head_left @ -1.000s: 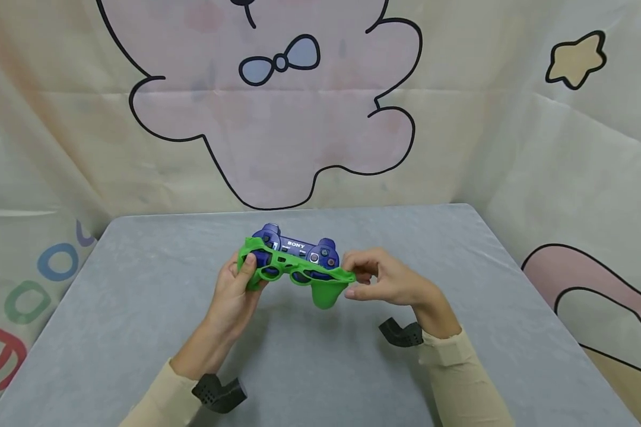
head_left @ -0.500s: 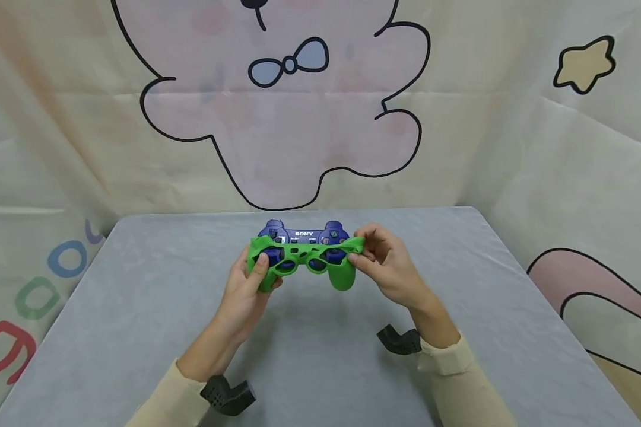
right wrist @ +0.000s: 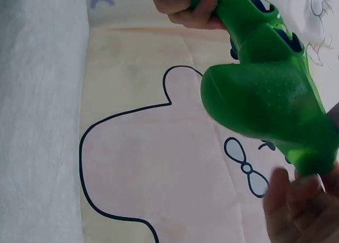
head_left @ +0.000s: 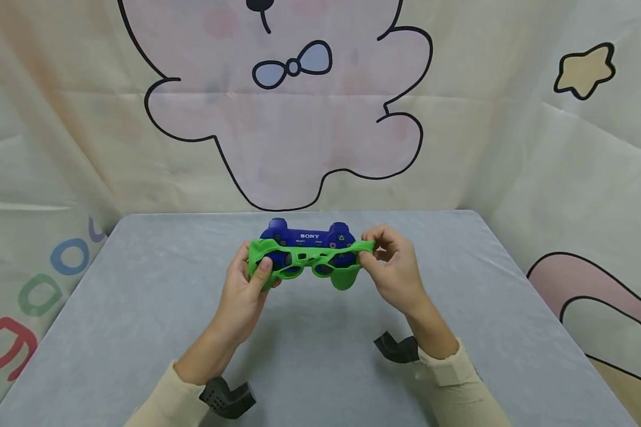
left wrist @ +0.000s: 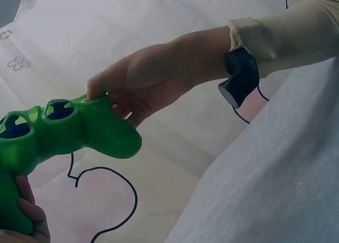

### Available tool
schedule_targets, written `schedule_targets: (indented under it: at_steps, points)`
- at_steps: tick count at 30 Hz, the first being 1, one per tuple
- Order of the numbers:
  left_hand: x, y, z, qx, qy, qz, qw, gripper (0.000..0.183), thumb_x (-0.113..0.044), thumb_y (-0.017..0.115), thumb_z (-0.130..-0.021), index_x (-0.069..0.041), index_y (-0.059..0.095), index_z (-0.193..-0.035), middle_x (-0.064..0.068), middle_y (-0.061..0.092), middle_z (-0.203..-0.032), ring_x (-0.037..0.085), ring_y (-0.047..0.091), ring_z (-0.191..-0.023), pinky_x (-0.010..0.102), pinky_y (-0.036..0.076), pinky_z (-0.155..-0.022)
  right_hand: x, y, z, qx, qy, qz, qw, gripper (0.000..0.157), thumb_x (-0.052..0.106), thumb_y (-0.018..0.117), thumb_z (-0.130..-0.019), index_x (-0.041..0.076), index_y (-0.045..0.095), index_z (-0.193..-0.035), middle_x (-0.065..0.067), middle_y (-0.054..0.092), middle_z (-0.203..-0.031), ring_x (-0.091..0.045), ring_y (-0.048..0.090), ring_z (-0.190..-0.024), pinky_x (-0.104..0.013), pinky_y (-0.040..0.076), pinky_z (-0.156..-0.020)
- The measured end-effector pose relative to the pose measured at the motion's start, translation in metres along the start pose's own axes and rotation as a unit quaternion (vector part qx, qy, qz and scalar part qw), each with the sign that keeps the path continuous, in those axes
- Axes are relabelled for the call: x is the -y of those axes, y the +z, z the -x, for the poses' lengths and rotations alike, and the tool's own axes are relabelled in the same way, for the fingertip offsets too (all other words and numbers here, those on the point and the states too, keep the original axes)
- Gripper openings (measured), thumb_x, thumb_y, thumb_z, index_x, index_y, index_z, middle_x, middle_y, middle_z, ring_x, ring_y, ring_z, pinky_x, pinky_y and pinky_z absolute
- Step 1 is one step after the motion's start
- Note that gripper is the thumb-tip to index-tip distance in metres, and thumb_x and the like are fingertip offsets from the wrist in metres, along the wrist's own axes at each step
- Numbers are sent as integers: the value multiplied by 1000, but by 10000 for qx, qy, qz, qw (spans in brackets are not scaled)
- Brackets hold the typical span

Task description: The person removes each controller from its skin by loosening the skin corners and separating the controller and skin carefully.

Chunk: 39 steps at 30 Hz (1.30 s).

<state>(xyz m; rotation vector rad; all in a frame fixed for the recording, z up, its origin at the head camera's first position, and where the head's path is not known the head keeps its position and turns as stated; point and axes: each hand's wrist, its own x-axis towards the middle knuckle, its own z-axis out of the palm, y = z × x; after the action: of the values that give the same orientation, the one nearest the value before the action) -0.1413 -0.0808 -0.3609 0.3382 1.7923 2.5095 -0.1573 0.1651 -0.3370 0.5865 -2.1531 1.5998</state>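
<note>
A blue Sony game controller (head_left: 310,237) sits partly inside a green silicone cover (head_left: 310,256), held up above the table. Its top edge and shoulder buttons stick out beyond the cover. My left hand (head_left: 246,296) grips the left handle, thumb on the front. With thumb and fingers my right hand (head_left: 397,270) pinches the cover's upper right edge and stretches it outward. In the right wrist view the cover's rounded handle (right wrist: 254,100) hangs near my right hand (right wrist: 302,203). The left wrist view shows the underside of the green cover (left wrist: 111,129).
A table with a grey-blue cloth (head_left: 310,367) lies below the hands. Behind it hangs a pale cloth backdrop (head_left: 310,130) with cartoon drawings. Each wrist carries a black camera mount, such as the right mount (head_left: 397,348).
The controller has come level and risen slightly. My right hand has moved up with the cover's right edge, which is now pulled further outward. My left hand keeps its grip.
</note>
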Motion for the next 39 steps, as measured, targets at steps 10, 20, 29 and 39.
schedule_targets:
  at_steps: [10, 20, 29, 39]
  points:
    - [-3, 5, -1, -395, 37, 355, 9986, 22, -26, 45, -102, -13, 45, -120, -7, 62, -104, 5, 59, -86, 18, 49, -73, -5, 18, -4, -1952, -1364, 1467, 9601, 18, -9, 65, -75, 3, 55, -65, -10, 61, -68, -11, 50, -67, -17, 41, -65]
    - [0, -13, -6, -889, -210, 695, 9934, 31, -32, 43, -102, -15, 43, -128, -8, 60, -102, 3, 59, -83, 15, 51, -72, -9, 30, 6, 486, -807, -154, 9954, 35, -6, 55, -81, 2, 54, -115, -17, 51, -127, -14, 54, -110, -24, 54, -82]
    - [4, -7, -8, -433, -606, 413, 9964, 32, -36, 45, -102, -17, 44, -128, -8, 60, -103, 6, 55, -82, 18, 49, -72, -8, 22, 3, 1550, 1554, -2569, 9412, 52, 41, 27, -104, 22, 18, -151, -9, 40, -137, -13, 59, -110, -33, 52, -92]
    - [4, -10, -5, 23, -518, 452, 9976, 29, -26, 45, -103, -24, 38, -131, -7, 56, -117, 7, 56, -89, 20, 49, -77, -19, 27, 6, 2161, 2095, -3757, 8765, 47, 45, 19, -105, 25, 25, -147, -6, 51, -127, -19, 67, -92, -35, 55, -88]
